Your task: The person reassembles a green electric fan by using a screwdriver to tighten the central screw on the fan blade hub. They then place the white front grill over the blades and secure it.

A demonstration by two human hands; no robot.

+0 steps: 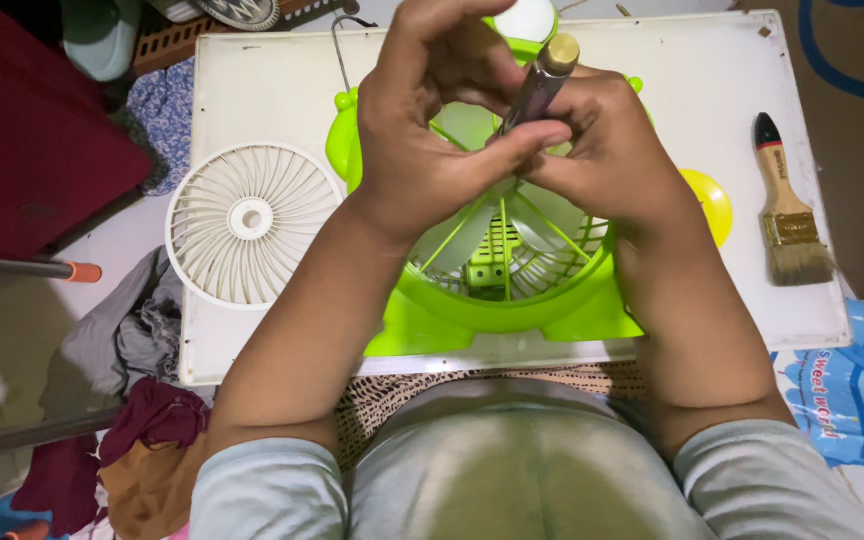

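Broadly, a white counter (712,90) fills the middle of the view, a flat board lying over a cluttered floor with heaps of cloth (137,400) at the left. On it sits the largest thing, a bright green fan (512,300) with its front open, pale blades and green rear grille showing inside. Its white round front guard (250,222) lies flat on the counter just to the left, apart from the fan body. At the counter's right edge lies a paintbrush (787,215) with a wooden handle and black tip, well clear of the fan, and a yellow round piece (712,200) peeks out from behind the right wrist.

Both hands meet above the fan's hub. The left hand (422,150) and the right hand (612,150) are both clenched around a dark, slim screwdriver (542,85) with a brass-coloured cap, its shaft slanting down toward the blades; the tip is hidden behind the fingers.

As a judgement, the tool could slip off the hub and nick a thin blade, since the tip is out of sight and both hands press from above.

Off the counter at lower right lies a soft blue-and-white plastic packet (857,390) with blue printed lettering, crumpled at its edges.
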